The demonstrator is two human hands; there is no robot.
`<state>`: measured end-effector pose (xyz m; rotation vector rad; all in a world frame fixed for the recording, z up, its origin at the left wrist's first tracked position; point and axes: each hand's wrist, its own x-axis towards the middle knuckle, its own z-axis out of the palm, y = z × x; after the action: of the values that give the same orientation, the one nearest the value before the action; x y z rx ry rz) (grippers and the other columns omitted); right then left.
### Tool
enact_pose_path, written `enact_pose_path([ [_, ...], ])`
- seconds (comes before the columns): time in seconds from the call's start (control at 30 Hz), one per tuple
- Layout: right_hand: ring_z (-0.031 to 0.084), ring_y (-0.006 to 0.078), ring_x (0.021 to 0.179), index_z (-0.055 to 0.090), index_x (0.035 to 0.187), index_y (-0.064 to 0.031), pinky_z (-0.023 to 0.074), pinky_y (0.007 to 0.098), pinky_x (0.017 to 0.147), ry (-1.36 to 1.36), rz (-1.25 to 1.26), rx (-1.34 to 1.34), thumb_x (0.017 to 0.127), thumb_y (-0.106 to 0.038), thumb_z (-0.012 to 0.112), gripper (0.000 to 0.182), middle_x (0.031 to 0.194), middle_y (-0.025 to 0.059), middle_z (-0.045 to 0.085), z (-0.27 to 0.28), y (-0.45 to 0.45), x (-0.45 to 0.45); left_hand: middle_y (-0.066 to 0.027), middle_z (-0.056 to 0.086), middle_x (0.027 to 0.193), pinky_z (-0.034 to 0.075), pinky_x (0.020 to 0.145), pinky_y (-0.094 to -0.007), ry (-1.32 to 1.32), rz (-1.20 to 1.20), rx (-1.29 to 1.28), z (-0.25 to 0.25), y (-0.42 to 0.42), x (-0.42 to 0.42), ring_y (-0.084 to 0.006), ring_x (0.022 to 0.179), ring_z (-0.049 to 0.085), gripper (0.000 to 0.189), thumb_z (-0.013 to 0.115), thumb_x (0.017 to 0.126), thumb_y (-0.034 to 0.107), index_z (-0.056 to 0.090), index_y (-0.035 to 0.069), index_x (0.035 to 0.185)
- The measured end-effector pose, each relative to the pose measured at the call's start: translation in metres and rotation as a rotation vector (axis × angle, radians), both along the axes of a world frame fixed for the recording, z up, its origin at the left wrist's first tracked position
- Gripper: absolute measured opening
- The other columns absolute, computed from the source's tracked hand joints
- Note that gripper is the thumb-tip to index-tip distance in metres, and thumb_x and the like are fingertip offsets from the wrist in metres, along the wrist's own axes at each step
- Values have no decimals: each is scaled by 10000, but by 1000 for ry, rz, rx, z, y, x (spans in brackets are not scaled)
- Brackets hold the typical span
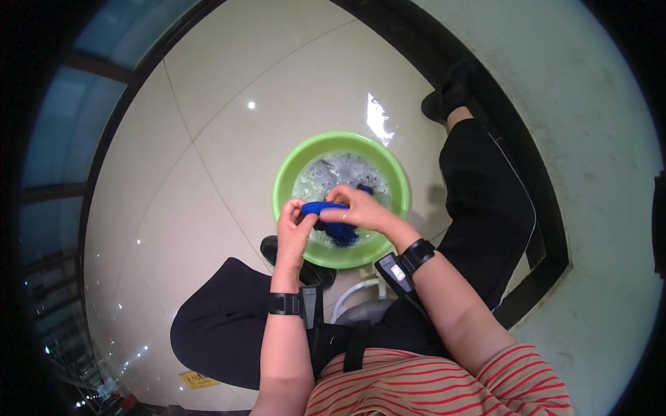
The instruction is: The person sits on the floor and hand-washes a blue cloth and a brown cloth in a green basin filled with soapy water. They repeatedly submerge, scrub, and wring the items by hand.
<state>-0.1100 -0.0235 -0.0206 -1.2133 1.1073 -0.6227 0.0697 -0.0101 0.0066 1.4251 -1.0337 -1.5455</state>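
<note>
A piece of wet blue cloth (339,232) is stretched between my two hands over a round green plastic basin (341,139). My left hand (294,224) pinches its left end between thumb and fingers. The fingers of my right hand (359,209) curl around the right part and look slightly blurred. The cloth's lower part hangs into foamy water (338,169) inside the basin. Beyond my right hand, a small dark and blue bit of fabric (366,189) shows at the water's surface; whether it belongs to the same cloth I cannot tell.
The basin stands on a glossy tiled floor (208,197) with a wet patch (379,119) behind it. My legs spread to either side, with a black shoe (317,274) close by the basin. A pale wall (588,156) rises at right, glass panes (67,130) at left. A yellow sign (199,379) lies lower left.
</note>
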Motion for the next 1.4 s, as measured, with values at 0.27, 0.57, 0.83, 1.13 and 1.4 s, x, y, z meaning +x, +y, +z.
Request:
enact_pose_path([
  [0.27,520,66,682,627,800,-35,435,231,635,-175,49,81,696,-186,751,222,725,-3,573,47,1,-5,-86,570,971,428,833,-291,-308,-234,-106,-10,6,3,-190,935,544,365,641,709,20,546,34,1061],
  [0.57,554,89,868,573,1019,-27,447,241,782,-511,-244,231,752,-74,691,296,921,24,605,46,-1,-6,-66,608,972,422,820,-261,-168,-202,94,-16,9,13,-145,901,542,295,587,840,228,607,3,1030],
  [0.83,621,331,796,588,1015,-74,488,373,715,49,-104,-450,741,-209,658,313,873,163,628,35,24,43,-2,523,786,440,660,-265,351,533,406,-31,11,-2,-113,730,524,271,543,893,375,566,105,889],
  [1.13,580,376,623,577,658,-42,466,442,558,423,-420,-409,801,-286,572,283,661,192,582,4,10,39,-74,594,980,501,763,-336,354,355,467,-14,15,-43,-179,884,600,365,483,918,385,527,68,1093],
  [1.4,568,397,603,575,644,-38,452,467,539,389,-513,-377,834,-289,543,316,636,204,568,-4,9,49,-61,592,871,447,690,-277,123,344,391,-12,14,-44,-120,762,549,383,436,948,348,576,-2,1014],
])
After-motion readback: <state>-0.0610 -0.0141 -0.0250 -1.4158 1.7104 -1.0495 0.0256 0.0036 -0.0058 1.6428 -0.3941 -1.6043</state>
